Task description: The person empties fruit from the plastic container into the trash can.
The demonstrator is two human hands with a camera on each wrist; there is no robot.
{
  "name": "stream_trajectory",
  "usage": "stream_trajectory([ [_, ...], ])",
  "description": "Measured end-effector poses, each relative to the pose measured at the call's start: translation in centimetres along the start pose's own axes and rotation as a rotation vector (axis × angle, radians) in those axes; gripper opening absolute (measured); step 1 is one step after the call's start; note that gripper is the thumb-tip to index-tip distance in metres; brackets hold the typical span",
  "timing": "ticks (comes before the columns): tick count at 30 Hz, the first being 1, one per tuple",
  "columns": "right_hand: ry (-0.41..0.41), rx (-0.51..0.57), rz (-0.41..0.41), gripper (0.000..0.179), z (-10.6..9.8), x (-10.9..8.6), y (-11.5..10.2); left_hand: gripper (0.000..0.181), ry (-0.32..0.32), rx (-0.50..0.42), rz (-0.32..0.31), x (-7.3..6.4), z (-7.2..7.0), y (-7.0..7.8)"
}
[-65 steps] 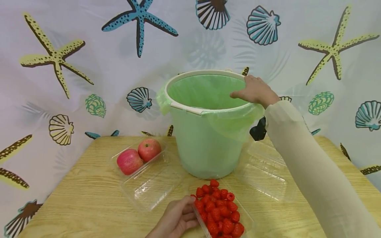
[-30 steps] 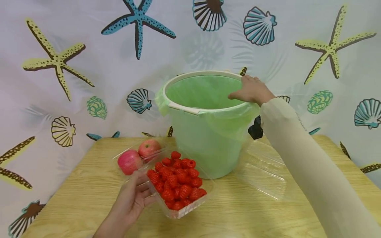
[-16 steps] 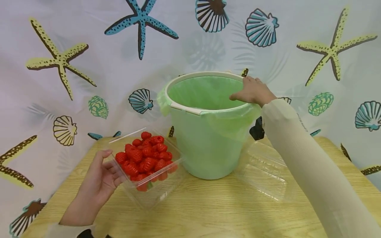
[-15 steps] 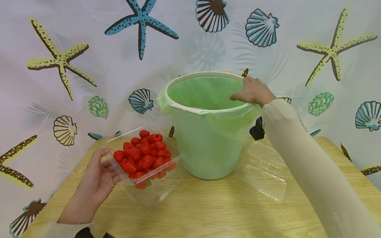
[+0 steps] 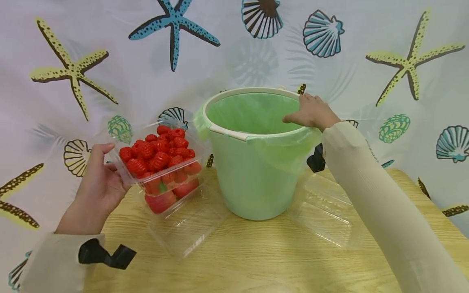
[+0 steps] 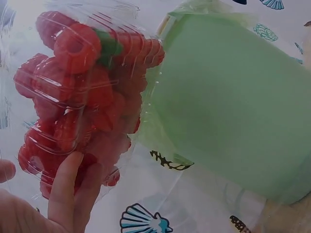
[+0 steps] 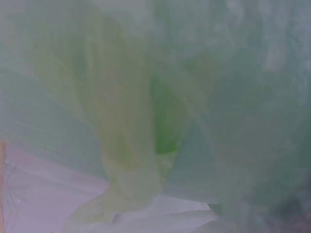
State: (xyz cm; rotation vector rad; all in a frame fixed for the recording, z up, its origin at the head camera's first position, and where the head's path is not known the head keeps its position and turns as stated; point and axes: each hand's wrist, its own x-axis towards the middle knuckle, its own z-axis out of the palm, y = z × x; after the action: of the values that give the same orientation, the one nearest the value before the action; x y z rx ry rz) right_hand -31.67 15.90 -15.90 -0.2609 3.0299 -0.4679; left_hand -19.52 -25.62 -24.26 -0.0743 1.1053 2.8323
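Observation:
My left hand grips a clear plastic box of raspberries by its left side, thumb on the rim and fingers beneath. In the left wrist view, fingers press against the bottom of the raspberry box, and a bit of green shows among the berries. The box is lifted above two red apples lying in another clear box, overlapping them. To the right stands a light green bucket lined with a green bag. My right hand holds the bucket's right rim, thumb reaching over the opening; its fingertips are hidden.
The apples' box has its clear lid folded open towards me. Another clear plastic box or lid lies right of the bucket, under my right forearm. The wooden table meets a shell-patterned cloth behind.
My left hand has lifted the raspberry box from the table's front, carrying it left and up to above the apples. The right hand keeps its place on the bucket's rim.

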Motion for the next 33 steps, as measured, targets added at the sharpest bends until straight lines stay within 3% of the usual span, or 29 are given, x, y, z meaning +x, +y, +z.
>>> stream_trajectory([
  [4,-0.001,0.009,0.013,0.091,-0.2,0.0,0.1,0.05,-0.004,-0.016,-0.01,0.7,1.1,1.3],
  [14,-0.012,0.052,0.017,0.091,0.6,0.2,0.2,0.042,0.046,-0.045,-0.016,2.5,3.6,2.2],
  [25,0.004,0.036,0.007,0.09,0.5,0.3,0.3,0.069,0.098,0.044,-0.051,5.2,8.2,1.2],
  [33,0.02,0.02,0.001,0.09,0.2,0.3,0.4,0.07,0.108,0.145,-0.047,6.3,10.6,-0.1],
])
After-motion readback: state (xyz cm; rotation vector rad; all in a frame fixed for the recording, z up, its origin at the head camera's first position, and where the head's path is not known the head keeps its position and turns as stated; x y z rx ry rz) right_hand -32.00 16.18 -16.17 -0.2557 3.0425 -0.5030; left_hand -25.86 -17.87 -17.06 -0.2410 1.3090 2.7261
